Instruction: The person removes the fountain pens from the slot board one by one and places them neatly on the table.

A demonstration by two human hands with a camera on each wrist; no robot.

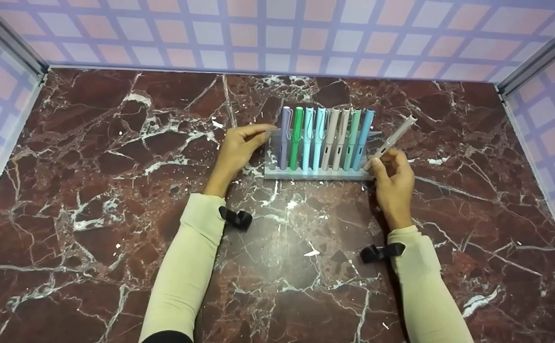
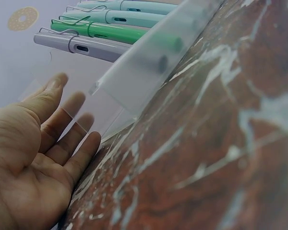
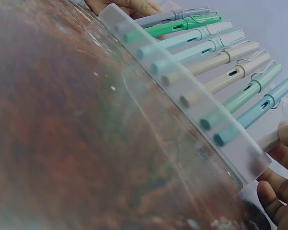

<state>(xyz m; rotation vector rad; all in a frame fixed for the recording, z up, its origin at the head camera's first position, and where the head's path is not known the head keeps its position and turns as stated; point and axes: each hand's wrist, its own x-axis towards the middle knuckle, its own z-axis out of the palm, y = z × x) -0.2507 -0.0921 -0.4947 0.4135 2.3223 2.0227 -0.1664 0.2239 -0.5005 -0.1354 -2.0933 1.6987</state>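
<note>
- On the tabletop [image 1: 115, 200], dark red marble with white veins, a frosted plastic pen rack [image 1: 318, 174] stands near the middle, towards the far side; the head view alone shows this whole layout, with checked walls on three sides.
- Head view: eight pens lean in the rack in a row, from a lilac pen [image 1: 284, 138] at the left end, through green, pale blue and beige ones, to a blue pen [image 1: 363, 139] at the right end.
- Right hand [image 1: 394, 183]: fingers pinch a pale grey pen [image 1: 392, 140] near its lower end; the pen is tilted, top leaning right, its lower tip at the rack's right end just beside the blue pen. Whether the tip sits in a slot cannot be told.
- Left hand [image 1: 239, 147]: fingers straight and released, fingertips against the rack's left end beside the lilac pen.
- Left wrist view adds: the open palm [image 2: 33, 163] with relaxed fingers lies behind the clear back panel [image 2: 77, 81] of the rack; lilac pen [image 2: 81, 47] and green pen [image 2: 115, 32] lie just above.
- Right wrist view adds: the frosted front rail [image 3: 192, 96] hides the lower pen ends as coloured blurs; only fingertips [image 3: 278, 191] of the right hand show at the rack's end, the held pen barely visible.
- Both forearms wear pale sleeves [image 1: 187, 267].
</note>
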